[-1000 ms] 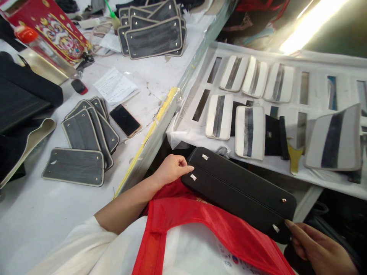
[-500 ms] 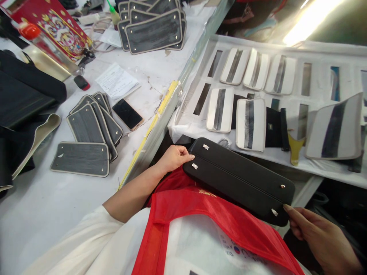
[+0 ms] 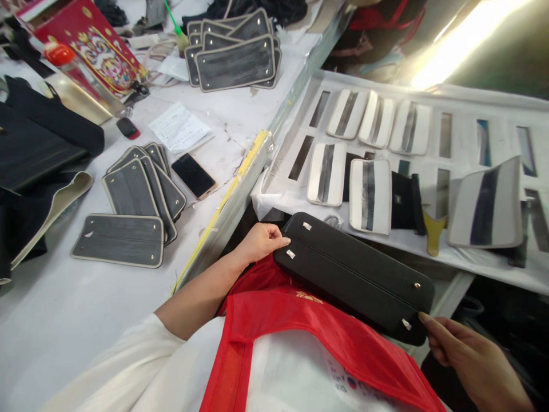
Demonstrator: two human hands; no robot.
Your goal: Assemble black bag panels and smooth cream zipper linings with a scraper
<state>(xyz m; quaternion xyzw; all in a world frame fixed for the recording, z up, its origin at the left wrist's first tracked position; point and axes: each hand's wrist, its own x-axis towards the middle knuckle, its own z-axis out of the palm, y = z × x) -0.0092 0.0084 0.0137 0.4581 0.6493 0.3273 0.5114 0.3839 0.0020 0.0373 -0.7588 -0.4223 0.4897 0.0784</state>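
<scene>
A long black bag base panel point(image 3: 354, 277) with rounded corners and a seam down its length lies slanted above my red apron point(image 3: 300, 312). Three of its corners carry small white scraps, and a bare metal stud shows at the fourth. My left hand point(image 3: 261, 243) pinches the panel's left end between thumb and finger. At the opposite end, the lower right corner is pinched by my right hand point(image 3: 467, 346), whose other fingers curl underneath and are partly hidden.
On the left table are a fanned pile of grey panels point(image 3: 131, 183), a single panel point(image 3: 118, 239), a phone point(image 3: 194, 175), paper point(image 3: 180, 127) and a bottle point(image 3: 81, 74). More panels point(image 3: 235, 62) lie behind. White pieces point(image 3: 327, 174) and a yellow tool point(image 3: 434, 232) rest on the slotted rack point(image 3: 291, 197).
The view has shifted slightly, so the surroundings sit a little lower in it. Both hands keep their pinch on the black panel, whose right end appears slightly further left.
</scene>
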